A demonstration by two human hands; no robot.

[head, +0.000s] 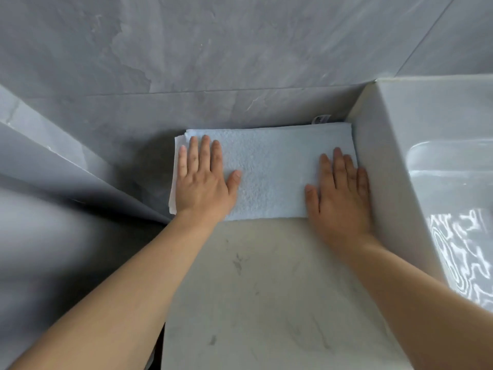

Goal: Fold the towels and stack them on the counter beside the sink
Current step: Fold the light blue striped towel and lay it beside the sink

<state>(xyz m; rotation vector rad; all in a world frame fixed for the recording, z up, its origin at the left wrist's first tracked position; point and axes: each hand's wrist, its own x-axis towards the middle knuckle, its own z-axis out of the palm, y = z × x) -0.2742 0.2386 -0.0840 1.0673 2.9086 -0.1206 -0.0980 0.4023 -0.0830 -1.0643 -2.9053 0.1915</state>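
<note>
Flat on a pale blue folded towel (pixel 269 169), both hands are pressed palm down with fingers straight: the left hand (pixel 204 177) at its left end, the right hand (pixel 340 193) at its right end. Beneath the hands, the towel lies on a pale stone worktop (pixel 266 289), against a grey tiled wall (pixel 213 49). Just right of the right hand, a white sink (pixel 440 156) is seen.

Your left hand (pixel 201 180) and right hand (pixel 340 192) lie palm-down, fingers straight and slightly spread, thumbs pointing inward; both bare forearms reach forward.
</note>
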